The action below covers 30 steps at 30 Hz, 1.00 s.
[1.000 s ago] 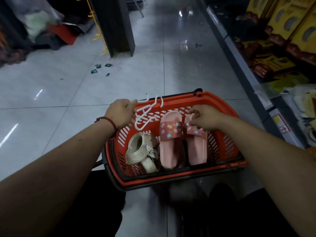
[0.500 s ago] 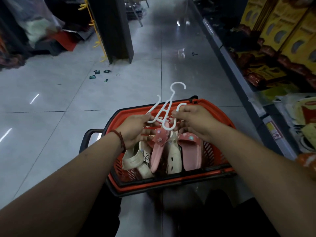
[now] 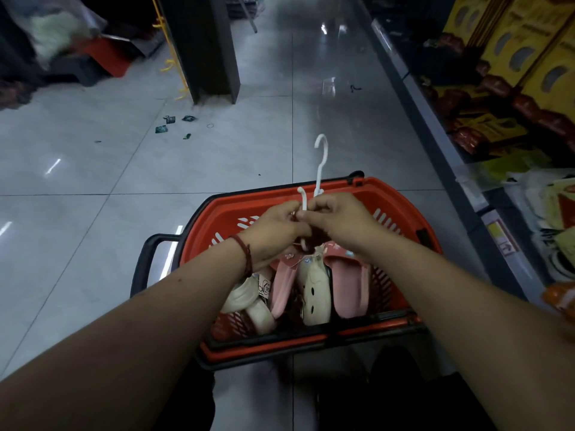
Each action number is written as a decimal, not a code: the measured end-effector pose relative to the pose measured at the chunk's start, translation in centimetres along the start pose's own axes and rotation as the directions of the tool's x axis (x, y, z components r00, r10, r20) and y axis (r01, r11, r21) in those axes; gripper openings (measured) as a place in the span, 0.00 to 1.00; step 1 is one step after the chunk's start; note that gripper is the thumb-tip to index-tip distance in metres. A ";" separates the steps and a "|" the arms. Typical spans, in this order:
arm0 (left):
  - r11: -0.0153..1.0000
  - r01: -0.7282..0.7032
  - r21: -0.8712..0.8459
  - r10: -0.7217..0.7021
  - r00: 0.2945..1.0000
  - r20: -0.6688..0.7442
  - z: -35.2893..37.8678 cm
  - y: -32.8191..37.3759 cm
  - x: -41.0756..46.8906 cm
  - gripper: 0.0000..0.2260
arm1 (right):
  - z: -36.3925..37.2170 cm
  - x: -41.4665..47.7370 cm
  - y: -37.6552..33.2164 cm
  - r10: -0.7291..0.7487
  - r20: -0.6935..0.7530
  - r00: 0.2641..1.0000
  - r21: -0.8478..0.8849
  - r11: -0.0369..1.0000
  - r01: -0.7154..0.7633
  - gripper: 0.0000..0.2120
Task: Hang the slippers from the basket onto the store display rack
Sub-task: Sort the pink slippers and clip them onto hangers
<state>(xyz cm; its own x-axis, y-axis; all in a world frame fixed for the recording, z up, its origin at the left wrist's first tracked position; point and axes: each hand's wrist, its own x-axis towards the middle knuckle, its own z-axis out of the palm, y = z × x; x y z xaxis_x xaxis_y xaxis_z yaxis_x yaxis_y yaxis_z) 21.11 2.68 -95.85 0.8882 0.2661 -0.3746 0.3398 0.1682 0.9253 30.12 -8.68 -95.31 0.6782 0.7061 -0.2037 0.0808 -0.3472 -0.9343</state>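
Head view: left hand [image 3: 273,231] and right hand [image 3: 336,222] both pinch a thin, hooked white plastic hanger [image 3: 320,163]; beneath, a slotted red basket [image 3: 389,197] with smooth pink slippers [image 3: 348,284].

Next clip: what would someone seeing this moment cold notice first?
The orange-red basket on the pale tiled floor, mid-frame, stands out first, holding pink slippers and cream slippers. Just above it the left hand and right hand meet, both pinching a white hanger whose hook points up and away. Yellow boxes line the shelf at far right.
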 end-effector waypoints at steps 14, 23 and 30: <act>0.985 0.094 -0.142 -0.109 0.989 -0.104 -2.7 0.1 1.7 0.14 | -2.8 0.8 1.2 0.246 -0.115 0.962 0.141 0.963 -0.229 0.14; 0.983 0.162 0.084 -0.164 0.986 0.023 -5.0 -0.7 2.2 0.09 | -2.4 0.9 1.0 0.202 -0.044 0.978 0.152 0.969 -0.193 0.09; 0.264 0.046 0.964 -0.076 0.997 -0.026 -8.1 -5.5 3.5 0.34 | -3.0 1.1 2.6 0.090 -0.152 0.984 -0.326 0.936 -0.136 0.16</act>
<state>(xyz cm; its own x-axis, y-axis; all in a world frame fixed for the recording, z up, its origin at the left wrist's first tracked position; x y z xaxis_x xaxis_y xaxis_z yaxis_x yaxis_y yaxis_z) 19.87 10.35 -102.70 0.8512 0.2774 -0.4455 0.4281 -0.8581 0.2837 33.23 -10.64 -97.13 0.7861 0.5696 -0.2400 0.2215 -0.6221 -0.7510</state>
